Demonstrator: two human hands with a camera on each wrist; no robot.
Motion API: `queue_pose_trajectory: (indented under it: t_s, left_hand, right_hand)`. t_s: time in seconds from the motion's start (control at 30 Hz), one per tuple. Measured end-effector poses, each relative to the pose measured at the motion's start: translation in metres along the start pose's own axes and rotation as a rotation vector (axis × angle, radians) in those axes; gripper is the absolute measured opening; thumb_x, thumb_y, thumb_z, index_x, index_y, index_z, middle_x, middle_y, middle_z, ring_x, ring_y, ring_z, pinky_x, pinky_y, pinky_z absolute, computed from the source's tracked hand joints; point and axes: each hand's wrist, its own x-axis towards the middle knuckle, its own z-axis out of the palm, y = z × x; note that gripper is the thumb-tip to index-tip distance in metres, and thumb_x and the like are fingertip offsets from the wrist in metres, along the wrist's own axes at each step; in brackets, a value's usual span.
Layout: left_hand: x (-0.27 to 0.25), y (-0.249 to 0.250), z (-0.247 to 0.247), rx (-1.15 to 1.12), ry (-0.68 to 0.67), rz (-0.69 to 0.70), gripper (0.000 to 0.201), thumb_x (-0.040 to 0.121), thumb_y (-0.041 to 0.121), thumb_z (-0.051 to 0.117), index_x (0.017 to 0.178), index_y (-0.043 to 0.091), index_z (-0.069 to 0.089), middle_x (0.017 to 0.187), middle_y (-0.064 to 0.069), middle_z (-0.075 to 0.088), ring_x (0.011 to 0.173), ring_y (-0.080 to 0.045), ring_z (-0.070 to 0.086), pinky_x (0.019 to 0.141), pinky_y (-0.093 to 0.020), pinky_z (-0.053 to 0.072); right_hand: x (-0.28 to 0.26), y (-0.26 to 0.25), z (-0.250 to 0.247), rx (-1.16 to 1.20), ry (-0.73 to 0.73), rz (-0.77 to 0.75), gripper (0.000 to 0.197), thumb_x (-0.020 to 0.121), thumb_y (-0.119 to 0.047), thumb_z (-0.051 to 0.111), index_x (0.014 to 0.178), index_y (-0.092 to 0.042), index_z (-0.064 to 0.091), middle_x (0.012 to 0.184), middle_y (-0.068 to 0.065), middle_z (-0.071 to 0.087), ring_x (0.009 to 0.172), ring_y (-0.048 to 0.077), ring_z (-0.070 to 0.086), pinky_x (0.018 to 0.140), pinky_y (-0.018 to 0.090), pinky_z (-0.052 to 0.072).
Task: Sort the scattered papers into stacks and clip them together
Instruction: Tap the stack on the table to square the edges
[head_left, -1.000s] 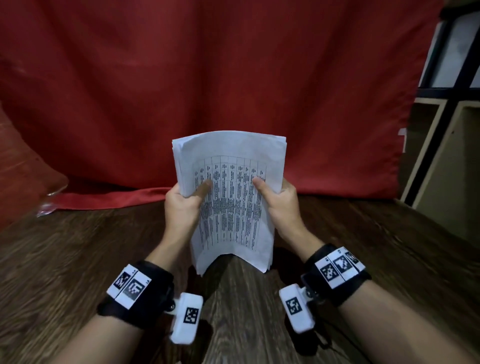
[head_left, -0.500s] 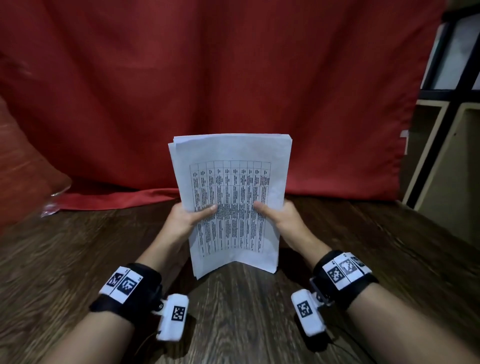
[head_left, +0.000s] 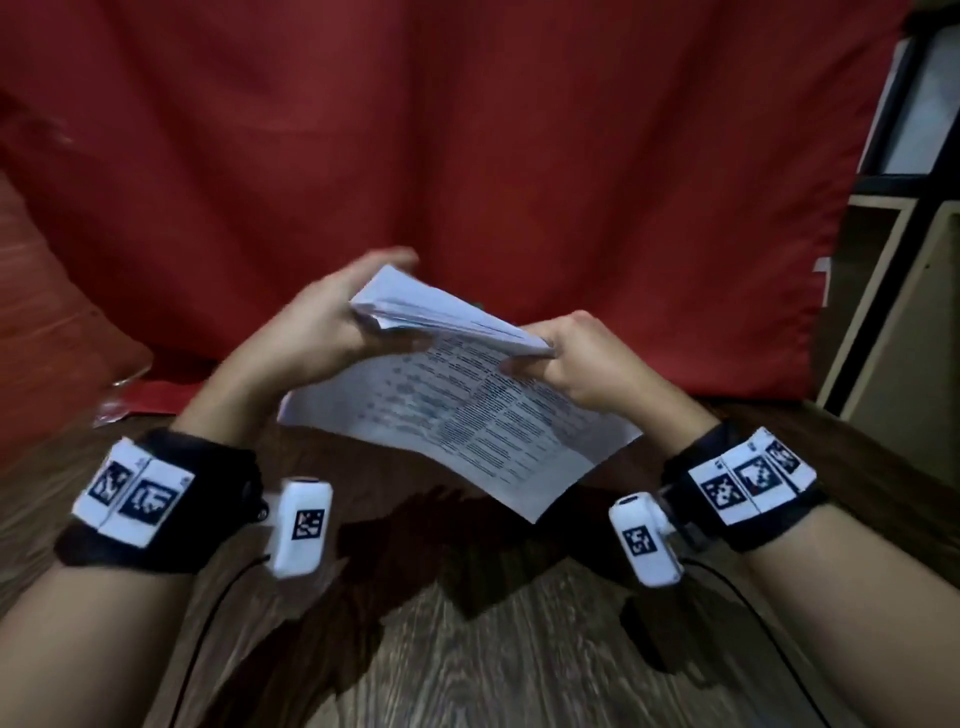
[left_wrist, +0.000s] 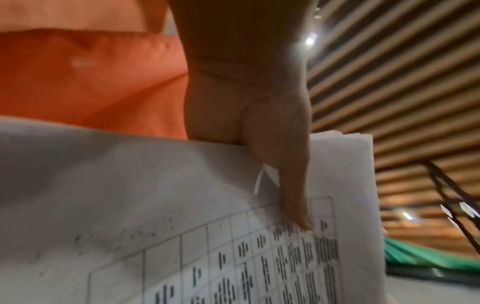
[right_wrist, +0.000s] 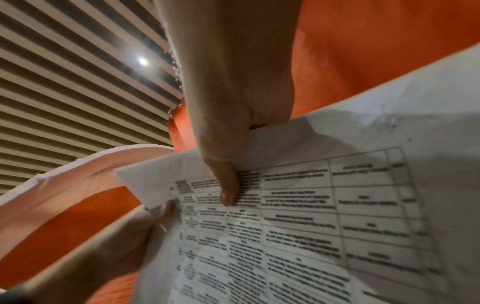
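Fingers of left hand (head_left: 322, 322) and right hand (head_left: 582, 358) pinch the paper stack (head_left: 467, 410) loosely; tilted sheets may slide out

The left hand's (head_left: 322, 322) fingers were hidden behind the blurred paper stack (head_left: 457, 415); its print was unreadable.

One stack of papers (head_left: 462, 410) up off the table, and that's the only bundle on show; how many sheets are in it, can't tell from here, the edges blur together. Two hands on it: left hand (head_left: 317, 322) one, right hand (head_left: 582, 358) two. Two black wristbands (head_left: 171, 514), one per arm. Two small white cameras (head_left: 301, 525), one hanging at each wrist. One red curtain (head_left: 467, 130) behind. One wooden table (head_left: 467, 649) underneath.
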Motion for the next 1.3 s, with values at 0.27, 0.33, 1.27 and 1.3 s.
queue_pose_trajectory:
  t_s: [0.27, 0.33, 1.27, 1.3]
  left_hand:
    - [-0.042, -0.042, 0.03, -0.604, 0.101, -0.316, 0.029, 0.085, 0.01, 0.08, 0.111, -0.004, 0.077, 0.109, -0.026, 0.079, 0.103, -0.051, 0.075, 0.092, -0.056, 0.063]
    - [-0.053, -0.058, 0.037, -0.669, 0.155, -0.345, 0.028, 0.09, 0.003, 0.076, 0.117, -0.007, 0.074, 0.113, -0.03, 0.077, 0.103, -0.05, 0.075, 0.091, -0.059, 0.063]
    - [-0.06, -0.149, 0.066, -0.846, 0.207, -0.381, 0.046, 0.08, 0.021, 0.087, 0.121, 0.005, 0.075, 0.119, -0.02, 0.078, 0.1, -0.038, 0.077, 0.082, -0.041, 0.067]
    - [-0.062, -0.154, 0.068, -0.85, 0.201, -0.393, 0.054, 0.076, 0.027, 0.092, 0.121, 0.005, 0.076, 0.12, -0.021, 0.078, 0.101, -0.038, 0.077, 0.083, -0.043, 0.066]
  right_hand:
    - [-0.013, 0.017, -0.016, 0.073, -0.076, 0.035, 0.018, 0.085, -0.04, 0.078, 0.089, -0.024, 0.072, 0.083, -0.003, 0.074, 0.077, 0.011, 0.067, 0.07, 0.032, 0.049]
    - [-0.02, 0.043, -0.015, 0.388, -0.019, 0.141, 0.024, 0.084, -0.031, 0.079, 0.104, -0.019, 0.073, 0.094, 0.0, 0.076, 0.081, 0.008, 0.068, 0.077, 0.028, 0.051]
    - [-0.029, 0.085, 0.071, 1.018, 0.256, 0.265, 0.035, 0.078, -0.022, 0.078, 0.111, -0.011, 0.069, 0.109, 0.011, 0.075, 0.094, 0.023, 0.07, 0.085, 0.039, 0.056]
    - [-0.03, 0.088, 0.076, 1.028, 0.254, 0.29, 0.035, 0.078, -0.02, 0.078, 0.111, -0.011, 0.068, 0.111, 0.011, 0.075, 0.095, 0.024, 0.071, 0.086, 0.041, 0.057]
